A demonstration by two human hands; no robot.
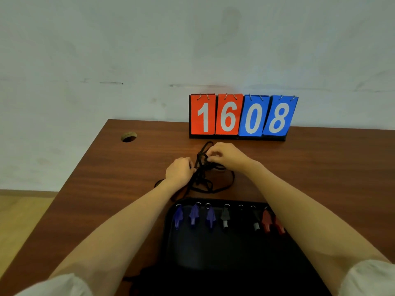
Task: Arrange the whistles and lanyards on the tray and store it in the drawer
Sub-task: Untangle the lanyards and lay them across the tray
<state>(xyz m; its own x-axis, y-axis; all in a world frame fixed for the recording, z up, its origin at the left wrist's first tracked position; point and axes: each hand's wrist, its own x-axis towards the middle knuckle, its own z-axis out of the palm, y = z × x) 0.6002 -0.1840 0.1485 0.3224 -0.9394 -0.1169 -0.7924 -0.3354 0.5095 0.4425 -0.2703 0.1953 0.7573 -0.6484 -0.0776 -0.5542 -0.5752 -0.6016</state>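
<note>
Head view: tangled lanyards (205,178) between both hands.

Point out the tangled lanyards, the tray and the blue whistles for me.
lanyards (199,175): head view, on the thick middle of the tangle.
tray (224,251): head view, on its bare black floor.
blue whistles (194,215): head view, on the body of the middle one of three.

On my feed, fingertips of the left hand (179,170) vanish into the lanyards (203,180); behind the right hand (226,155), its forearm (299,201) half-hides a red whistle (280,226); the tray (168,221) is cropped below.
</note>
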